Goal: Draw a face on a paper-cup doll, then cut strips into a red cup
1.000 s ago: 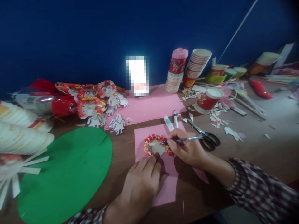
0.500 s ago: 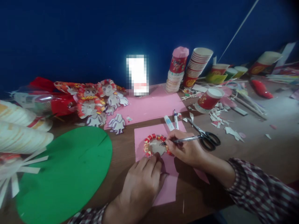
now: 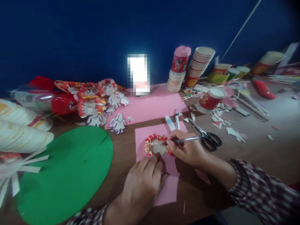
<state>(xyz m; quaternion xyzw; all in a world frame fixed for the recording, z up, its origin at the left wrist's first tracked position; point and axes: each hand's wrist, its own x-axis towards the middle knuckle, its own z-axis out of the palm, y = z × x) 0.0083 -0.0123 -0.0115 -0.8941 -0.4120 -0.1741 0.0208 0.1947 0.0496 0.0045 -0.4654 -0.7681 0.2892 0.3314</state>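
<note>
A round paper-cup cutout point(image 3: 156, 147) with a curled red fringe lies on a pink sheet point(image 3: 164, 184) on the brown table. My left hand point(image 3: 140, 184) lies on the sheet with its fingertips pressed against the cutout's near edge. My right hand point(image 3: 187, 150) grips a thin dark pen point(image 3: 185, 140), whose tip touches the cutout's pale centre from the right. Both sleeves are checked.
Black-handled scissors point(image 3: 206, 137), a glue stick point(image 3: 170, 122) and a marker point(image 3: 177, 119) lie just behind the sheet. A big green paper disc point(image 3: 67, 175) is at left, finished paper figures point(image 3: 98, 100) behind it, stacked paper cups point(image 3: 199, 65) and scraps at the back right.
Both hands stay where they were; the pen tip has shifted only slightly on the cutout. The view has drifted a little.
</note>
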